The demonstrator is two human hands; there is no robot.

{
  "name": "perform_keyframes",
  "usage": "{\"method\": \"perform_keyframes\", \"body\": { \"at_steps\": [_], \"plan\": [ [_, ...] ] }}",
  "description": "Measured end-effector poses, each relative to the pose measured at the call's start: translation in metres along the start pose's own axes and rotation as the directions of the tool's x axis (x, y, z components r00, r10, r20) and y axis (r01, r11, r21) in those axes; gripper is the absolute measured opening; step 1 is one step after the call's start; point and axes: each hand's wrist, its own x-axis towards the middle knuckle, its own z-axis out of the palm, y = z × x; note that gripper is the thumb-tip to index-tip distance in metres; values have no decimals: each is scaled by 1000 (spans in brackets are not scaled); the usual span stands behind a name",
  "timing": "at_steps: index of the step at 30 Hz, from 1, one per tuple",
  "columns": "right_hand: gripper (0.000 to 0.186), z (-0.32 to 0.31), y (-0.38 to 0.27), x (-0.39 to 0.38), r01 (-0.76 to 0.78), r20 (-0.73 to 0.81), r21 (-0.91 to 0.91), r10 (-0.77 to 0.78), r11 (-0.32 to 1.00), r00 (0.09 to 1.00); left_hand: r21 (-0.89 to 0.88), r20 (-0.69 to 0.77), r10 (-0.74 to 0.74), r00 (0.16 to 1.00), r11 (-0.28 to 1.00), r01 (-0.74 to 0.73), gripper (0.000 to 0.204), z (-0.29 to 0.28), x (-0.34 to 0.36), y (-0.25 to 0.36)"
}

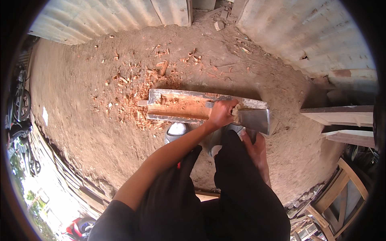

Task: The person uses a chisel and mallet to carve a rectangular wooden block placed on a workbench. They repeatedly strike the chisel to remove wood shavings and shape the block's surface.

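One weathered grey plank (pixel 177 105) lies flat on packed brown dirt ground (pixel 80 104), its middle hacked open to raw orange wood with a rough, splintery face. Loose orange chips (pixel 128 92) and shavings scatter thickly off the plank's left end and thin out toward the far corrugated metal wall (pixel 112 20). A second ribbed metal sheet (pixel 317 36) stands at the right.

One axe (pixel 254 119) rests at the plank's right end, its broad wedge head smooth, dull grey metal. The left hand (pixel 221 113) is closed in a fist on top of the plank's right end, right against the axe head, with a tuft of pale fibrous wood showing at its knuckles; whether it grips the plank or the axe I cannot tell. The right hand (pixel 254 150) sits just below the axe head, beside a black trouser knee, fingers extended; its grasp is hidden, so I cannot tell what it holds.

One grey shoe toe (pixel 177 130) shows at the plank's near edge. Pale wooden frames (pixel 341 116) lean at the right
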Motion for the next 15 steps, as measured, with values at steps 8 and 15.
{"method": "perform_keyframes", "body": {
  "at_steps": [8, 15],
  "plan": [
    [33, -7, 3, 4, -65, 26, 105, 63, 992, 998, 12, -10, -78, 997, 997, 78, 23, -5, 7, 17],
    [30, -21, -13, 7, -230, 92, 221, 215, 948, 972, 73, -45, -47, 998, 996, 50, 24, -5, 8, 14]
  ]
}}
